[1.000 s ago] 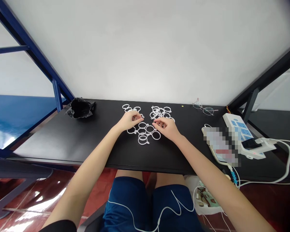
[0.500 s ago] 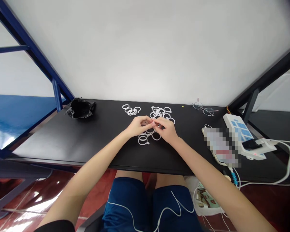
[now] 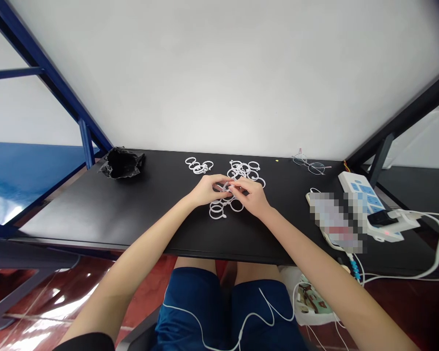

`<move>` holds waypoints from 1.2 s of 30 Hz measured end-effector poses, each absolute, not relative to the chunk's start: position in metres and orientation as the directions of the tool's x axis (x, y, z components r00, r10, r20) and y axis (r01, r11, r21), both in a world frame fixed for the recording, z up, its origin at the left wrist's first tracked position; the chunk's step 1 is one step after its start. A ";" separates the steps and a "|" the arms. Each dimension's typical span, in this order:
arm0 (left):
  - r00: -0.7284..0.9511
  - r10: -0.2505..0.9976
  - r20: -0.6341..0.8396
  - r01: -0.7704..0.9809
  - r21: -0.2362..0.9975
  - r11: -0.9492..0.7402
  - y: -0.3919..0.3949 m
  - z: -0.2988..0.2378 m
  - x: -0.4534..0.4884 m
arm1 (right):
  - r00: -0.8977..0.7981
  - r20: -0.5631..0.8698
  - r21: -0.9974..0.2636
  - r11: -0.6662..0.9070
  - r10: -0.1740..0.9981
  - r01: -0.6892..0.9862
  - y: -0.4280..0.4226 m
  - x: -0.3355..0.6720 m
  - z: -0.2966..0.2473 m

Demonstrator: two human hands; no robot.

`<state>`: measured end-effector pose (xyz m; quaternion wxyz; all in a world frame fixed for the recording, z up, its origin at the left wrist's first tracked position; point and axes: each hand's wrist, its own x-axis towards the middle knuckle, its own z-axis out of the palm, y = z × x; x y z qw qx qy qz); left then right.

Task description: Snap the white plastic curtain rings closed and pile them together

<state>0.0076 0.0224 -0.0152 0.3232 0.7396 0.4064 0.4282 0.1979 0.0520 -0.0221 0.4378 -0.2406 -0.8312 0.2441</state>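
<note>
On the black table point(image 3: 95, 209), my left hand point(image 3: 206, 190) and my right hand point(image 3: 252, 196) meet over a linked cluster of white plastic rings point(image 3: 219, 208). Both hands pinch a white ring point(image 3: 227, 186) between their fingertips, just above the cluster. Behind the hands lies a loose pile of white rings point(image 3: 246, 170). A smaller group of white rings point(image 3: 199, 166) sits to its left.
A crumpled black bag point(image 3: 122, 163) lies at the back left. Eyeglasses point(image 3: 310, 165) rest at the back right. A white and blue power strip point(image 3: 368, 204), a blurred device and white cables point(image 3: 424, 270) crowd the right end. Blue frame bars point(image 3: 84, 141) stand left.
My left hand came from the small ring group toward the centre with a ring. Both hands now meet and pinch it together above the linked cluster.
</note>
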 end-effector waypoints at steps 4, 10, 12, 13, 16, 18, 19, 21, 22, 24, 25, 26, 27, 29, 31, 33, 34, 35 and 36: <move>0.297 0.882 0.366 0.291 0.845 -0.448 0.023 -0.017 0.008 | -0.512 0.605 -0.614 0.767 0.610 0.187 0.052 0.199 -0.021; 0.321 0.883 0.342 0.266 0.862 -0.431 0.024 -0.016 0.005 | -0.521 0.630 -0.602 0.786 0.576 0.143 0.053 0.198 -0.023; 0.311 0.889 0.336 0.274 0.864 -0.422 0.023 -0.015 0.005 | -0.504 0.625 -0.628 0.767 0.596 0.128 0.052 0.198 -0.023; 0.301 0.893 0.334 0.279 0.865 -0.418 0.023 -0.015 0.005 | -0.487 0.617 -0.651 0.749 0.619 0.127 0.052 0.197 -0.023; 0.279 0.901 0.332 0.285 0.867 -0.408 0.023 -0.014 0.006 | -0.448 0.582 -0.700 0.698 0.679 0.148 0.050 0.196 -0.022; 0.272 0.903 0.333 0.286 0.868 -0.407 0.023 -0.014 0.006 | -0.454 0.580 -0.693 0.702 0.676 0.160 0.050 0.196 -0.022; 0.267 0.904 0.335 0.287 0.867 -0.406 0.022 -0.014 0.006 | -0.461 0.589 -0.681 0.715 0.663 0.157 0.050 0.196 -0.021; 0.262 0.904 0.338 0.289 0.866 -0.407 0.022 -0.015 0.006 | -0.469 0.616 -0.656 0.742 0.633 0.139 0.051 0.196 -0.021; 0.257 0.905 0.340 0.293 0.865 -0.408 0.022 -0.015 0.006 | -0.470 0.628 -0.644 0.753 0.620 0.134 0.051 0.196 -0.021; 0.249 0.905 0.345 0.303 0.859 -0.412 0.022 -0.015 0.006 | -0.473 0.639 -0.623 0.769 0.607 0.144 0.051 0.197 -0.021; 0.248 0.905 0.345 0.308 0.858 -0.412 0.022 -0.015 0.006 | -0.477 0.637 -0.616 0.772 0.605 0.156 0.052 0.197 -0.021; 0.251 0.906 0.342 0.312 0.857 -0.410 0.022 -0.015 0.006 | -0.481 0.633 -0.612 0.773 0.606 0.168 0.052 0.197 -0.022; 0.254 0.907 0.337 0.313 0.858 -0.407 0.022 -0.015 0.006 | -0.484 0.629 -0.610 0.772 0.608 0.177 0.052 0.197 -0.022; 0.260 0.908 0.330 0.313 0.861 -0.402 0.022 -0.015 0.006 | -0.480 0.627 -0.613 0.769 0.614 0.183 0.052 0.197 -0.022; 0.254 0.909 0.331 0.312 0.862 -0.401 0.022 -0.014 0.006 | -0.460 0.635 -0.619 0.765 0.621 0.179 0.051 0.196 -0.023; 0.252 0.909 0.331 0.313 0.861 -0.401 0.021 -0.013 0.007 | -0.443 0.647 -0.623 0.765 0.620 0.162 0.050 0.195 -0.023; 0.253 0.909 0.331 0.314 0.861 -0.401 0.021 -0.013 0.007 | -0.444 0.648 -0.627 0.764 0.619 0.150 0.049 0.195 -0.022; 0.253 0.909 0.332 0.317 0.859 -0.402 0.021 -0.012 0.006 | -0.447 0.644 -0.635 0.760 0.621 0.142 0.049 0.195 -0.022; 0.251 0.909 0.333 0.324 0.856 -0.403 0.021 -0.012 0.006 | -0.445 0.634 -0.647 0.749 0.632 0.142 0.050 0.196 -0.021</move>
